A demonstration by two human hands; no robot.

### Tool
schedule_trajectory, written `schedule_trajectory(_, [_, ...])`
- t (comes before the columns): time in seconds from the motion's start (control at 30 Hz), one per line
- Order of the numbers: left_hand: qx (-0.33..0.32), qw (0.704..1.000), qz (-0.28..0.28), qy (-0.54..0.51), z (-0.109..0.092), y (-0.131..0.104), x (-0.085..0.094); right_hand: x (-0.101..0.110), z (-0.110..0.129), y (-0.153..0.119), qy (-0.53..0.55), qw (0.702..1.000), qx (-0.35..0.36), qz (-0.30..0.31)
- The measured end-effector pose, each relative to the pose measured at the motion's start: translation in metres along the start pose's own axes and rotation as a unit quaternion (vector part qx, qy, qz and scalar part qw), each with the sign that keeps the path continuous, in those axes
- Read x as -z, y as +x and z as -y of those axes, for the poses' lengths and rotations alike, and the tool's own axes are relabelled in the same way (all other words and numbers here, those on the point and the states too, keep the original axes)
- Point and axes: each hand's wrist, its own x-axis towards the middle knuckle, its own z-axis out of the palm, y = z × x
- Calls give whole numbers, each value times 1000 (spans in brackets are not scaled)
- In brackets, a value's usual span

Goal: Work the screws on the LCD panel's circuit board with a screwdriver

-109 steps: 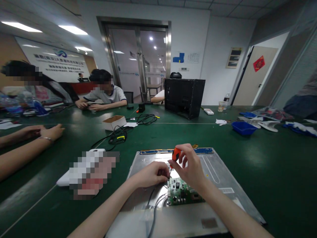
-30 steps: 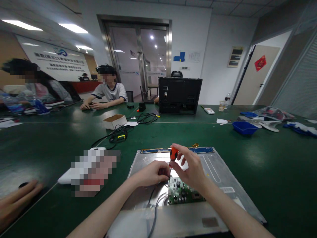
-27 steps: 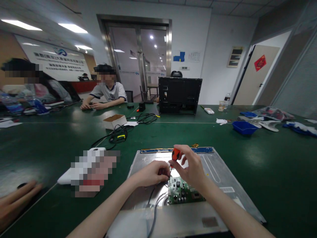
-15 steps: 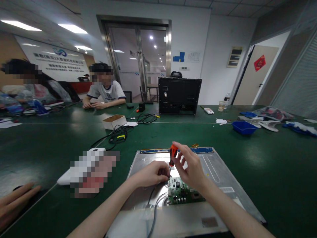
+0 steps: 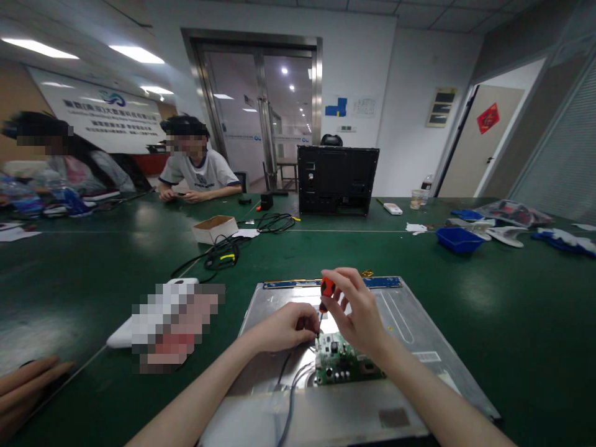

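A screwdriver with a red and black handle stands nearly upright, its shaft pointing down at the upper left corner of a green circuit board. The fingers of my right hand are closed around its handle. My left hand is pinched close to the screwdriver's tip; what its fingertips hold, if anything, is hidden. Both hands are over a silvery metal display panel, which bears the board and has a blue strip along its far edge. Grey cables run from the board toward me.
A white box and coiled black cables lie beyond my left hand. A black monitor casing stands at the back, a blue tray to the right. Two people sit at the far left; another person's hand rests at the lower left.
My right hand has shifted very slightly on the screwdriver, whose handle leans a touch more to the right. The left hand stays in place. The seated person opposite has shifted a little.
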Motion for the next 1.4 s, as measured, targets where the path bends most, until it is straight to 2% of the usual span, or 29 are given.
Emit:
schedule_trajectory(0.27, [-16,1000,4,17,2,0,-1,-1,-2,-2,11,1000,2,25])
schedule_trajectory(0.53, [-34,999,5,36,11,0,-4,-10,-6,-9,19,999,-40,-22])
schedule_trajectory(0.73, [-45,998,-1,49,16,1,-5,-8,-4,-8,34,999,-38,-16])
schedule_trajectory(0.87, [-43,998,-7,50,16,2,-4,-3,-2,-4,27,1000,1,-2])
schedule_trajectory(1.0, [-35,998,-6,53,14,1,-4,-1,-1,-2,29,999,9,11])
schedule_trajectory(1.4, [-49,998,-2,43,5,-2,-3,-3,-2,-2,15,1000,5,-24])
